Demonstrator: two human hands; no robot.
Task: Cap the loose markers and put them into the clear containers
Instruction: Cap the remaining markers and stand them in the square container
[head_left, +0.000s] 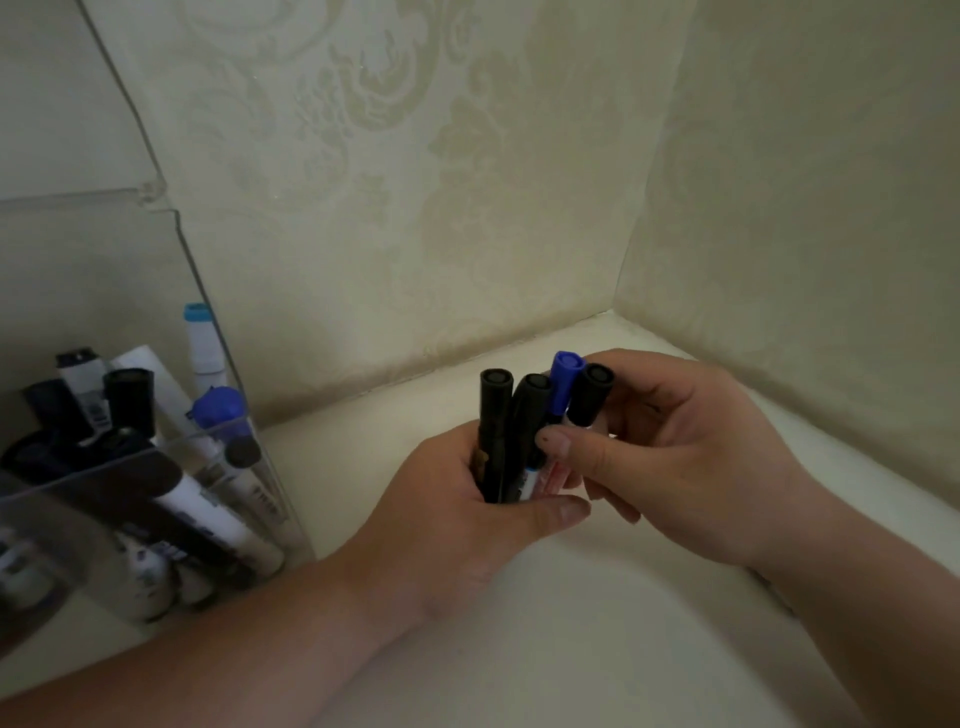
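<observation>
- Left grip (467, 514) is clamped round the lower barrels of four markers (496, 431), which stand upright with caps up - three black, one blue cap (564, 375).
- Right grip (691, 467) is curled round the two right-hand markers, thumb across the front, fingers behind the caps.
- The bundle is held over the table (571, 649), near the wall corner and well right of the container (280, 499).
- The container already holds a crowd of leaning markers.
- All four look capped; I can't tell if the caps are fully seated.
- Risk: as the right grip lets go, the outer two could splay and slip, since the left grip holds only the low ends.
- Risk: dropping all four in at once could jam them on the leaning markers - one could tip over the wall.
- Risk: a half-seated cap could pop off on contact.
</observation>
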